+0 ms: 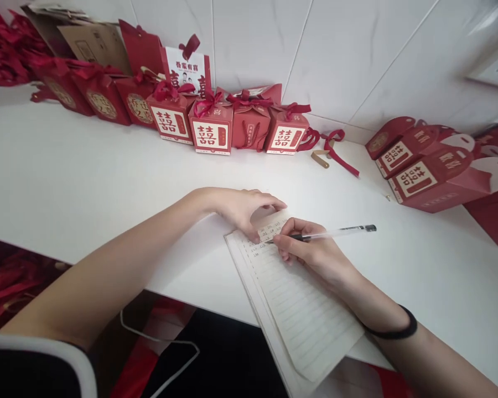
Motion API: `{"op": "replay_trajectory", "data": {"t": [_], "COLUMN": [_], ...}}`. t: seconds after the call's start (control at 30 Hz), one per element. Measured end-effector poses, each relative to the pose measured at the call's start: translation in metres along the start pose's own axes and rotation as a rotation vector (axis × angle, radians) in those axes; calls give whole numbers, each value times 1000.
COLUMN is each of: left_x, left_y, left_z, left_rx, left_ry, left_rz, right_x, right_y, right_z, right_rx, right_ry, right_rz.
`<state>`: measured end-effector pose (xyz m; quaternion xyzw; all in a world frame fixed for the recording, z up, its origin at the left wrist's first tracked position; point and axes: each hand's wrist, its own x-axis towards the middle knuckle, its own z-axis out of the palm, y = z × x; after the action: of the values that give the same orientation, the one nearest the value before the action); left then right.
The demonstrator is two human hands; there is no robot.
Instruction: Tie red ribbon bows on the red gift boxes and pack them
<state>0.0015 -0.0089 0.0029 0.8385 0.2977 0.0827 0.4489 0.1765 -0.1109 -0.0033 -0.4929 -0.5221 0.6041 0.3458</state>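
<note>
A lined notepad (299, 315) lies on the white table, its lower part jutting past the front edge. Rows of small handwritten characters fill its top lines. My right hand (305, 246) grips a pen (336, 231) with a clear barrel and black end, the tip on or just above the writing. A black band circles the right wrist. Across the top edge of the notepad rests my left hand (249, 213), fingers curved and apart, the thumb on the page near the pen tip. It holds nothing.
Red gift boxes (211, 130) with ribbon bows line the wall behind. More red boxes with handles (423, 171) stand at the right. A loose red ribbon (342, 155) lies between the groups. A white cable (161, 338) hangs below the table edge.
</note>
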Motion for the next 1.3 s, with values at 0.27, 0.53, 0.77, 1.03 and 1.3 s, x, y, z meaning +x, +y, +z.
{"op": "replay_trajectory", "data": {"t": [0.27, 0.53, 0.77, 1.03, 1.3], "left_x": [4, 5, 6, 6, 6], "left_y": [1, 10, 14, 13, 13], "left_z": [5, 14, 19, 19, 19], "left_rx": [-33, 322, 295, 247, 260], "left_ry": [49, -118, -65, -40, -52], "left_rz": [23, 1, 7, 6, 5], "right_x": [-1, 0, 0, 0, 0], "right_y": [9, 11, 11, 10, 10], "right_z": [13, 14, 14, 13, 13], "right_rx": [-405, -530, -529, -531, -546], "right_ry": [305, 287, 281, 318, 323], "right_rz": [-276, -282, -292, -237, -238]}}
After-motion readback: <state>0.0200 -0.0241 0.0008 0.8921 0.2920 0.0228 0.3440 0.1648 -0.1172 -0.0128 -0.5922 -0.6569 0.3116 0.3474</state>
